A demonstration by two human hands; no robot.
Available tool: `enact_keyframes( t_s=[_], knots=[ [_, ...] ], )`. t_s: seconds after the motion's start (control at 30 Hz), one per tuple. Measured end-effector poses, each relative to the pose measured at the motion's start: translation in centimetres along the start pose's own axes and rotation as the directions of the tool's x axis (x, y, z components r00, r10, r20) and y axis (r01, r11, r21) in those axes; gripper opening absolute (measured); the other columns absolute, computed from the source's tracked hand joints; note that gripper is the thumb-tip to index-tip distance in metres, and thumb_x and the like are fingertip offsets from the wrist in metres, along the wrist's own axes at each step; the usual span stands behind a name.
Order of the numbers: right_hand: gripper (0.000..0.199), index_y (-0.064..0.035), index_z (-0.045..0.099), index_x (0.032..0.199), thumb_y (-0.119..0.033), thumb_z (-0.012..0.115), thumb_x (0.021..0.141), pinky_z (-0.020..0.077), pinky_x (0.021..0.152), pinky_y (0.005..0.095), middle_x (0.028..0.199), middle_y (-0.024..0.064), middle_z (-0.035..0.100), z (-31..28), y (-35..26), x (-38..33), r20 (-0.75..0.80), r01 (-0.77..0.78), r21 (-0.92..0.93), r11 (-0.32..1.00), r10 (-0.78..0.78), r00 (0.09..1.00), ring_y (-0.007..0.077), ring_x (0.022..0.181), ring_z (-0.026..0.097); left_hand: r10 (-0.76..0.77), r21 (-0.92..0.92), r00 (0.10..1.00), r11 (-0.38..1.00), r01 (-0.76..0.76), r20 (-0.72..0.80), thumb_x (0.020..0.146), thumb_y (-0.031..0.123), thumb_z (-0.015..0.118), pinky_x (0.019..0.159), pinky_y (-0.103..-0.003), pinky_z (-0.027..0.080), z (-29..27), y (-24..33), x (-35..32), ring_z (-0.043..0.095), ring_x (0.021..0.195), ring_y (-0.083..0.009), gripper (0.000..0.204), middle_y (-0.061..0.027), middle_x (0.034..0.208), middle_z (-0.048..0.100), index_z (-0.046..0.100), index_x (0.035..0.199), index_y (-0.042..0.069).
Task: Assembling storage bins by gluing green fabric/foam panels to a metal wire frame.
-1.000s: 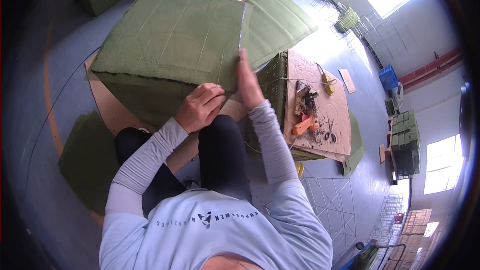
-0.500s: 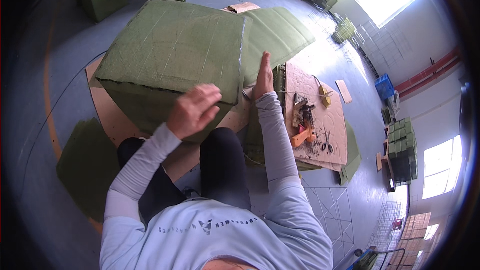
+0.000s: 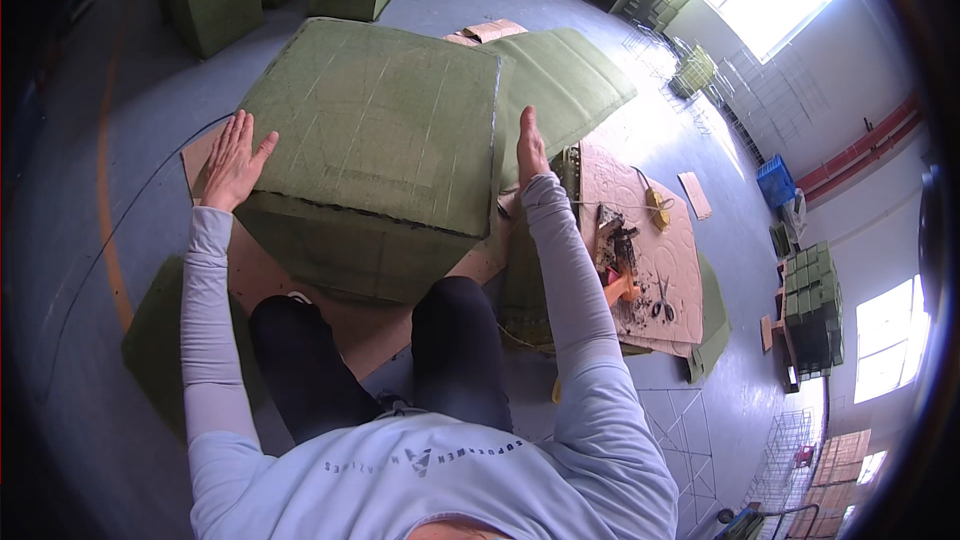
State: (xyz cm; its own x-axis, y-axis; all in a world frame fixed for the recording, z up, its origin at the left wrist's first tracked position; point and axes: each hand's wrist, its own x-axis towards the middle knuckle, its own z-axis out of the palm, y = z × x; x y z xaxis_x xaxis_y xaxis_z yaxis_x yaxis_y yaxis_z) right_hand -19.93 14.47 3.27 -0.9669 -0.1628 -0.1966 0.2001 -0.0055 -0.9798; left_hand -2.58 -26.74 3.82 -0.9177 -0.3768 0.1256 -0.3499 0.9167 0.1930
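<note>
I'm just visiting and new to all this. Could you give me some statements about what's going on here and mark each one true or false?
1. The left hand is at the left side of the big green block. True.
2. The right hand is gripping the scissors. False: it is empty, and the scissors lie on a cardboard sheet.
3. An orange tool lies on that cardboard sheet too. True.
4. Both hands are clenched into fists. False: both are open, with the fingers extended.
5. The blue crate stands to the left of the green block. False: it is off to the right.
</note>
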Motion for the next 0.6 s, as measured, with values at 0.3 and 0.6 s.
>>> enact_keyframes(
  t_s=[0.3,0.6],
  knots=[
    [0.095,0.0126,0.013,0.147,-0.065,0.031,0.096,0.0152,0.119,0.0356,0.156,0.0307,0.012,1.0,1.1,3.2,-0.013,0.291,-0.595,0.749,-0.370,0.929,0.0374,0.147,0.011,-0.001,-0.356,0.989,0.933,0.054,0.148,0.086,0.080,0.029,0.118,-0.041,0.019,0.5,-1.0,5.3,0.020,0.145,-0.0351,0.107,-0.0220,0.157,0.021,0.011,0.152,-0.002],
    [0.096,0.0127,0.016,0.147,-0.065,0.035,0.095,0.0142,0.119,0.0383,0.155,0.0305,0.014,-1.4,-2.3,7.4,-0.157,0.282,-0.653,0.702,-0.491,0.857,0.0373,0.147,0.011,0.075,-0.460,0.989,0.888,-0.007,0.129,0.088,0.077,0.033,0.116,-0.041,0.024,0.7,-1.7,5.1,0.028,0.142,-0.0373,0.102,-0.0253,0.153,0.027,0.013,0.152,0.000]
  ],
)
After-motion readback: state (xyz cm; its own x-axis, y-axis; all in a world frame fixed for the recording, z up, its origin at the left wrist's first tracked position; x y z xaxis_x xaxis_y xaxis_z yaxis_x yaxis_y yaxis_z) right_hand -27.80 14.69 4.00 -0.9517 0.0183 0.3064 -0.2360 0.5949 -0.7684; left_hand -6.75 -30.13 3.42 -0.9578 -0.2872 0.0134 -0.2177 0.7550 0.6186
